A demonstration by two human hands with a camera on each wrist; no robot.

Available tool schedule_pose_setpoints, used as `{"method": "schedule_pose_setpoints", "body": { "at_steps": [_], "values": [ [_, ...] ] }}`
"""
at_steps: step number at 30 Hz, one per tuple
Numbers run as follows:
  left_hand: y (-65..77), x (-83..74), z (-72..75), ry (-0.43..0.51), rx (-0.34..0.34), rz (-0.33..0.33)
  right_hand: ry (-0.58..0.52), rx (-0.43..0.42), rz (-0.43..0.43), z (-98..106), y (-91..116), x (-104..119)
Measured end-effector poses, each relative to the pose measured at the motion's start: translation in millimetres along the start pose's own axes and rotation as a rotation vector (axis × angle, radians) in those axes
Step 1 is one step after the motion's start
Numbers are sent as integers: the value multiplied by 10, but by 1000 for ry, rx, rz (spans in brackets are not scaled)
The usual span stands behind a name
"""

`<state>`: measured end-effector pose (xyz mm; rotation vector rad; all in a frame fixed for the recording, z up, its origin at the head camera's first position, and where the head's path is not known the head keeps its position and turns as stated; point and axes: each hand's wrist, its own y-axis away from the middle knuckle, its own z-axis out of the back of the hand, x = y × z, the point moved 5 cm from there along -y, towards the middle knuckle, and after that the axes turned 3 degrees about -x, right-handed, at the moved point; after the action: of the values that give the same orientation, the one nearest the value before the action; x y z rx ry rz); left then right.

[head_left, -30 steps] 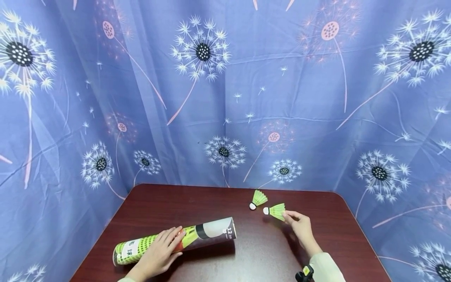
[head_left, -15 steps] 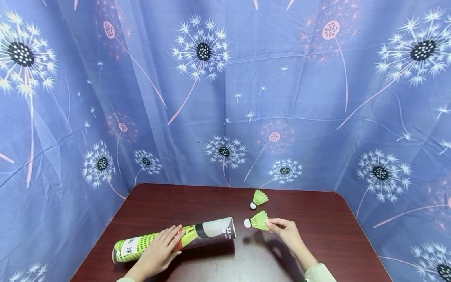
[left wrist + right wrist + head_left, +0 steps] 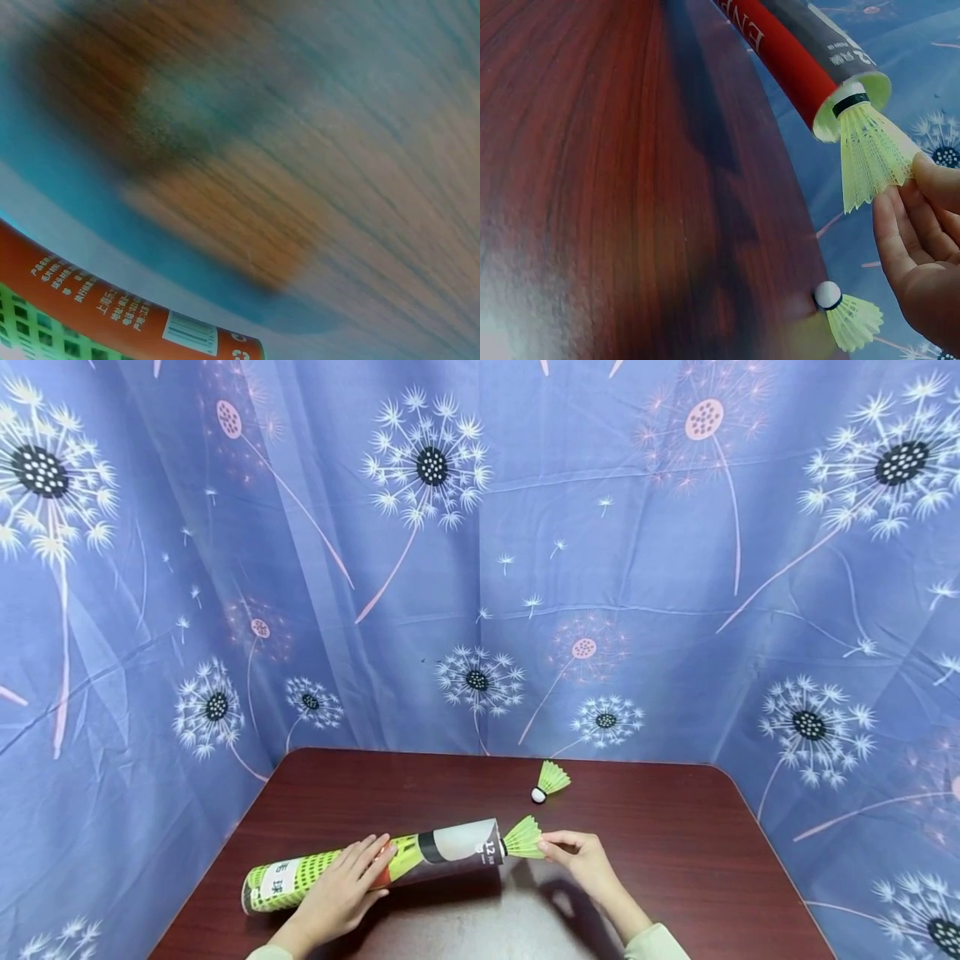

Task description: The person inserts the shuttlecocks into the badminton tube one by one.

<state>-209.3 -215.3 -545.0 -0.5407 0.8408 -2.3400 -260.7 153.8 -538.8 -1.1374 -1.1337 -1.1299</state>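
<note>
My left hand (image 3: 341, 881) holds a printed shuttlecock tube (image 3: 457, 843) near its middle, fingers over the top and thumb on the near side. The tube lies lengthwise, its open end facing right. Between thumb and fingertips my right hand (image 3: 583, 860) pinches the feathered skirt of a yellow-green shuttlecock (image 3: 522, 838). In the right wrist view, the white cork of this shuttlecock (image 3: 870, 150) is inside the tube's mouth (image 3: 885, 90), while the skirt sticks out. The left wrist view shows the tube's orange side (image 3: 112, 307) with a barcode; the left hand is out of that view.
A second yellow-green shuttlecock (image 3: 552, 778) lies on the dark reddish-brown table (image 3: 645, 810), behind the tube's open end. Behind and beside the table hangs a blue curtain (image 3: 480, 568) with dandelion prints.
My right hand has carried the pinched shuttlecock leftward and toward me, from beside the other shuttlecock to the tube's open end, cork first. My left hand and the tube stay nearly still.
</note>
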Motion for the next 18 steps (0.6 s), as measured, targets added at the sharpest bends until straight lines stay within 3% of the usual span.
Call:
{"method": "schedule_pose_setpoints", "body": {
  "at_steps": [11, 18],
  "values": [
    [-7, -42, -13, 12, -3, 4, 31, 85, 106, -166, 27, -19],
    [-40, -35, -27, 15, -16, -2, 13, 107, 105, -233, 26, 17]
  ]
}}
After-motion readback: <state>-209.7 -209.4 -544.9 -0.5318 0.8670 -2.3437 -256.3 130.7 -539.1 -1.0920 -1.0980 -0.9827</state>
